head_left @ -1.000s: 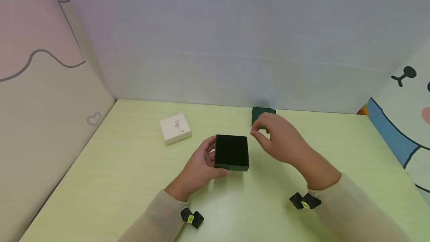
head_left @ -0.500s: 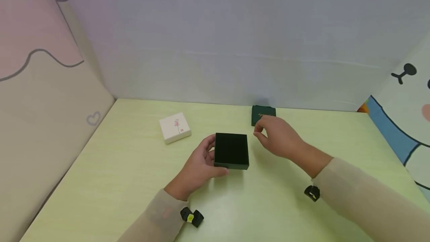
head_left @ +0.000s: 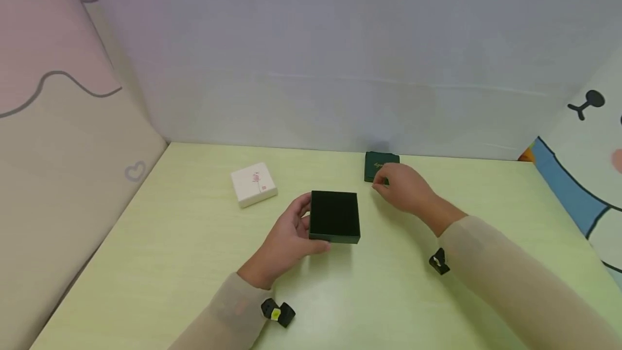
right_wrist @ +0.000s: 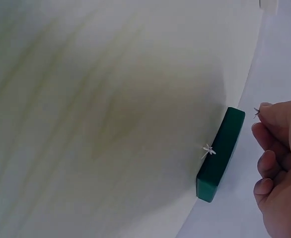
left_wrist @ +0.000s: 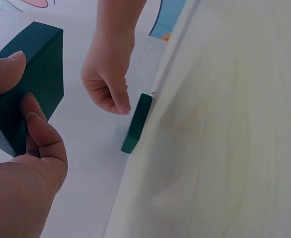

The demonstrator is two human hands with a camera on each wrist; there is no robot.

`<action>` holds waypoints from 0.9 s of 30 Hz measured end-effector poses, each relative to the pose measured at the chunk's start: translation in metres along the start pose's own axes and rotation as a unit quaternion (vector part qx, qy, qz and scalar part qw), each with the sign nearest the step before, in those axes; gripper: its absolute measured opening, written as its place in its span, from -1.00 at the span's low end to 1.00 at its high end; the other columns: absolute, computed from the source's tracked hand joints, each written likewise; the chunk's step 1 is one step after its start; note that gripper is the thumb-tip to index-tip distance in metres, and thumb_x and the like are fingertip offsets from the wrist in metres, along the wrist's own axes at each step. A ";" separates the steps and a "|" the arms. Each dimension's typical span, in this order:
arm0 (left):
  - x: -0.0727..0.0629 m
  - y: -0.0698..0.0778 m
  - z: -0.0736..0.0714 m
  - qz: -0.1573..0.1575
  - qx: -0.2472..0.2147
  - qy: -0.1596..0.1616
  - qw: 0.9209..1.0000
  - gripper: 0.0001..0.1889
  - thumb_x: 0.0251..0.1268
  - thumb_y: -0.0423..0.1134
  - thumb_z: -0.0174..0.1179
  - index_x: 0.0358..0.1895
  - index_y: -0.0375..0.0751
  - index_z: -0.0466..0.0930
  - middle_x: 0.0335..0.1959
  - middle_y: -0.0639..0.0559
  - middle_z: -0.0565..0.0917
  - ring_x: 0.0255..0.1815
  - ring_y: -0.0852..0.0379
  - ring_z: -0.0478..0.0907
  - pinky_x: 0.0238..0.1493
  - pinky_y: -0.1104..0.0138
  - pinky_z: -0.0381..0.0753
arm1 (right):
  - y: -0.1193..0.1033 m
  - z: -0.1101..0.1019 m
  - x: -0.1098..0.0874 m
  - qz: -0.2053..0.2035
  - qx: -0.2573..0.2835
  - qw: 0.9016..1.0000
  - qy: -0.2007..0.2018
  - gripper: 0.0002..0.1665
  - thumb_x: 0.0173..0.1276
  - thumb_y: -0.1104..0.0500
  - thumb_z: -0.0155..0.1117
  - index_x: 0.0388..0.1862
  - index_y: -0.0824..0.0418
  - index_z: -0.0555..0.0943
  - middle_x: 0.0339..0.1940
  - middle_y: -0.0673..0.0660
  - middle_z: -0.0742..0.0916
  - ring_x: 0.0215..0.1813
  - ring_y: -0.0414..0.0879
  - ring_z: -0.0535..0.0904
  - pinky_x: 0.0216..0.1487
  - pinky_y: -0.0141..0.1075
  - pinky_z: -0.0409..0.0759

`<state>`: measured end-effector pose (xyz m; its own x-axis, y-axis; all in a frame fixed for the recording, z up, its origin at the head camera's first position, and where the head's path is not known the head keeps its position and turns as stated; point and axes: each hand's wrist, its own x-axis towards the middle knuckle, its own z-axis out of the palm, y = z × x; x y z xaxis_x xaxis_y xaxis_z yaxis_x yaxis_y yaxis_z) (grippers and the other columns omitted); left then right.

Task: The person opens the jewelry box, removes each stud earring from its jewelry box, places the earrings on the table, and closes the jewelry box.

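Observation:
My left hand (head_left: 284, 239) grips a dark green square box (head_left: 334, 216) by its left side, raised over the table with its black inside facing up. In the left wrist view its fingers (left_wrist: 43, 131) curl round the box's green wall. Farther right, my right hand (head_left: 405, 188) hovers by a dark green box lid (head_left: 381, 163) with gold lettering. Thumb and forefinger pinch a tiny silver jewellery piece (right_wrist: 256, 113), seen in the right wrist view. A similar silver piece (right_wrist: 208, 150), shaped like a dragonfly, shows at the lid's side.
A small white box (head_left: 254, 185) with a pink flower print stands at the back left of the pale green table (head_left: 170, 263). A pale wall sheet (head_left: 311, 58) rises behind the table; printed panels stand at both sides.
My right hand has moved slightly right and away from me, lower toward the green lid, its fingertips still pinched. The left hand and box have stayed nearly in place.

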<state>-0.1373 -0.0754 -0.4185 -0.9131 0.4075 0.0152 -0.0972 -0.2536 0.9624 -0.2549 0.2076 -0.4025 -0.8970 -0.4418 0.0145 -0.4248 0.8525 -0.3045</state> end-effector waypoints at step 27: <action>0.000 0.001 0.002 -0.008 0.005 0.006 1.000 0.08 0.00 -0.77 0.34 0.61 -0.18 0.01 0.50 -0.11 0.32 0.30 -0.08 0.51 0.13 0.23 0.65 | 0.009 0.018 0.005 -0.052 -0.125 0.991 0.017 -0.92 0.39 0.28 0.38 -0.29 0.20 0.79 -0.33 0.03 0.72 -0.19 0.03 0.66 -0.04 -0.05 0.65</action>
<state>-0.1364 -0.0739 -0.4173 -0.9159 0.4014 -0.0032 -0.1079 -0.2385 0.9651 -0.2613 0.2082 -0.4225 -0.8491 -0.5241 0.0660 -0.5276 0.8478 -0.0542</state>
